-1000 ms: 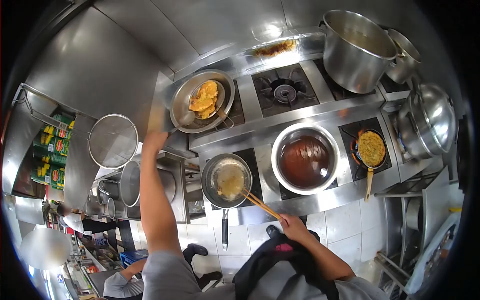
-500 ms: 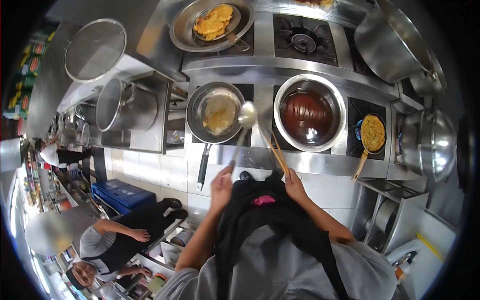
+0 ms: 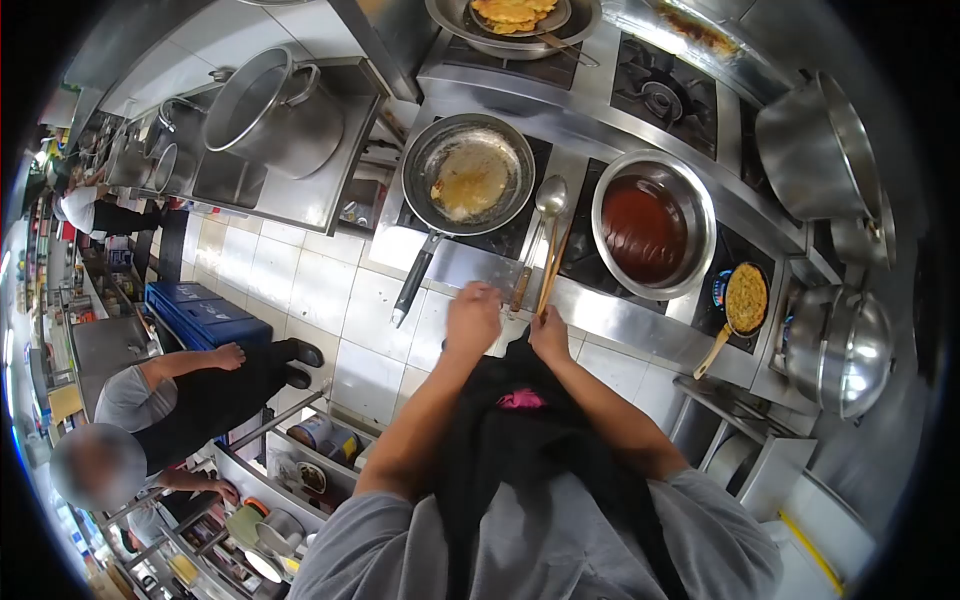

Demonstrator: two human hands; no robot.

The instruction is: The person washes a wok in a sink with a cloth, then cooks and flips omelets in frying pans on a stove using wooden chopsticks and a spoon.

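My left hand [image 3: 473, 318] is over the floor in front of the stove, its fingers loosely bent with nothing visible in them. A metal spoon [image 3: 551, 196] with a brown handle lies on the stove top between the frying pan and the pot. My right hand [image 3: 548, 335] is closed around long wooden chopsticks [image 3: 554, 262], which point away from me beside the spoon. The frying pan [image 3: 518, 205], with yellowish residue inside, sits on a burner to the left, its black handle [image 3: 412, 285] towards me. The steel pot [image 3: 704, 235] to the right contains dark red-brown liquid [image 3: 645, 228].
A small pan [image 3: 746, 300] of yellow-brown food sits over a blue flame at right. Behind, fried food [image 3: 514, 14] rests in a strainer over a bowl. Large pots [image 3: 815, 150] stand at right. A co-worker [image 3: 205, 400] is at the lower left, near a blue bin [image 3: 208, 318].
My left hand has let go of the spoon, which now lies on the stove top. The chopsticks stay in my right hand. My view has turned and shifted.
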